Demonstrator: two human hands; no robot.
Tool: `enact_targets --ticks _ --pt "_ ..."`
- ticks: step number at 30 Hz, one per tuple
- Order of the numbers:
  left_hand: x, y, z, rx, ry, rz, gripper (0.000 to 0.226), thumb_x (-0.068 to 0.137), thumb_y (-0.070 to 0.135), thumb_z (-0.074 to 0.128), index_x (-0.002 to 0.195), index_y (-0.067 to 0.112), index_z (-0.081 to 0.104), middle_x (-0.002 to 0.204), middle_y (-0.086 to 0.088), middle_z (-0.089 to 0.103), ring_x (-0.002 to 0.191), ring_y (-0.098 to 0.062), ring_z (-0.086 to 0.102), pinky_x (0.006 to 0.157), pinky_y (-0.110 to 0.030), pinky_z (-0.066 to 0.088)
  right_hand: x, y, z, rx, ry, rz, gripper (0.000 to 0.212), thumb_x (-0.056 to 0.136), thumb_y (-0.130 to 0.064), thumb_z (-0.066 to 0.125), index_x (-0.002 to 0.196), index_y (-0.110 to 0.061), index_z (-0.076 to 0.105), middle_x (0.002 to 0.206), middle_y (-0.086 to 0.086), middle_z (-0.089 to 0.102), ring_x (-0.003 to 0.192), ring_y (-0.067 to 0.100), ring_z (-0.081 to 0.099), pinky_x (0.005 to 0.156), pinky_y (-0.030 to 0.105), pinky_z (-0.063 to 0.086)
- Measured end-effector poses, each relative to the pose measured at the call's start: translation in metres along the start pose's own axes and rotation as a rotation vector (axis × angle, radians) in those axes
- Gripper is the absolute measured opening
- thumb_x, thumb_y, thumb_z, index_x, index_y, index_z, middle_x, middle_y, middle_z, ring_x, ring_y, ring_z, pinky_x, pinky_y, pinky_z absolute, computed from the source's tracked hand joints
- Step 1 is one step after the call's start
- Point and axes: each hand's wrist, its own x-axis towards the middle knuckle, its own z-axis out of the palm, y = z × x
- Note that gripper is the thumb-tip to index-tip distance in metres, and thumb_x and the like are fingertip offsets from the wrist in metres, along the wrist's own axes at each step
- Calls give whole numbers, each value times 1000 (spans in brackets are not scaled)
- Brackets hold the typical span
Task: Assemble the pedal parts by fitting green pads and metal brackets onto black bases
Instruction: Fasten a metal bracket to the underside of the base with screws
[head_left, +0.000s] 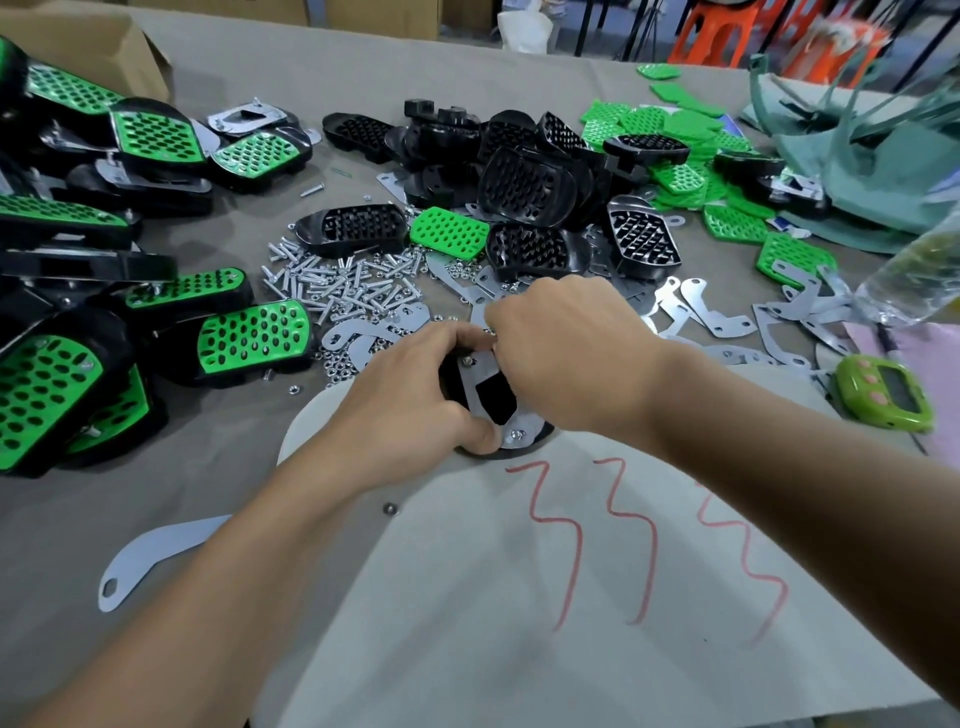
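Far left: finished pedals (67, 364), green on black, are heaped along the table edge, w/ a cardboard box (78, 41) behind them. A loose bracket (156, 551) is laid flat on the grey cloth beside the left forearm. Screws (337, 286) & nuts are scattered in a heap just beyond the hands. At ctr, the black base (448, 382) is gripped by the left hand (410, 400): fingers are curled round its far side & the thumb is pressed at the near end, beside a nut (514, 434). The base is held at the far edge of a white cloth (519, 597) marked w/ red zigzags. A metal bracket (480, 376) is laid flat on the base. Its top end is pinched by the curled fingers of the right hand (566, 343); whether a small part is also held btwn the fingertips can't be told. Both hands are kept close together over the part. Behind them bare black bases (519, 176) are piled, w/ green pads (670, 130) heaped to their right. More brackets (727, 312) are strewn right of the right hand. Far right: a green timer (883, 395) & a clear bottle (914, 270) are seen
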Motion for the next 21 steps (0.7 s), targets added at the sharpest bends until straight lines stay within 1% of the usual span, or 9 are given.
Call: enact_targets --ticks 1,3,5,8,11,13,15,17,21 --pt "0 0 0 -4 3 0 81 41 39 76 120 44 59 112 21 63 102 -10 58 86 -32 49 -1 -1 0 12 -4 -15 15 90 -11 51 84 -19 39 67 -2 30 52 17 25 46 33 17" --pt "0 0 0 -4 6 1 81 41 39 76 120 43 58 112 19 63 102 -12 58 87 -34 49 -1 -2 -1 32 -26 -47 17 88 -7 51 89 -20 39 66 -2 30 52 16 26 46 33 18" --pt "1 0 1 0 5 2 80 41 39 76 120 43 59 112 19 63 102 -11 58 86 -34 48 -1 -2 0 23 -25 -43 21 86 -8 53 82 -20 36 65 -2 30 52 18 25 47 34 19" --pt "1 -1 1 7 12 11 78 41 40 76 117 43 60 109 21 63 99 -9 57 81 -29 46 -1 -7 5 -2 -4 9 37 84 -14 58 69 -19 25 64 0 28 51 20 24 46 32 17" --pt "1 -1 1 13 15 17 78 41 41 76 118 43 60 110 21 63 101 -10 57 85 -31 48 2 -6 11 4 -4 31 31 87 -15 57 74 -18 29 67 1 28 60 27 34 47 31 15" --pt "1 -1 1 14 14 15 81 41 42 76 120 44 59 113 22 62 103 -9 57 85 -30 48 0 -1 11 46 30 60 28 91 -17 55 75 -18 32 66 0 30 58 26 35 47 33 15" --pt "1 -3 1 8 17 13 83 41 42 76 121 44 59 114 23 62 103 -7 57 82 -25 46 -2 2 10 154 25 55 18 91 -13 52 83 -19 37 65 -2 32 54 21 33 47 33 16" --pt "2 -4 1 -4 16 11 82 41 41 77 121 44 59 112 24 62 100 -4 57 77 -24 44 -4 1 7 182 -4 20 17 89 -8 51 90 -19 38 66 -3 32 53 16 29 46 32 16" --pt "2 -3 2 -22 17 3 76 40 39 77 113 45 60 102 25 62 90 5 56 68 -26 39 -6 -7 3 111 17 0 24 88 -12 55 81 -20 33 65 -2 26 53 18 23 49 34 18"
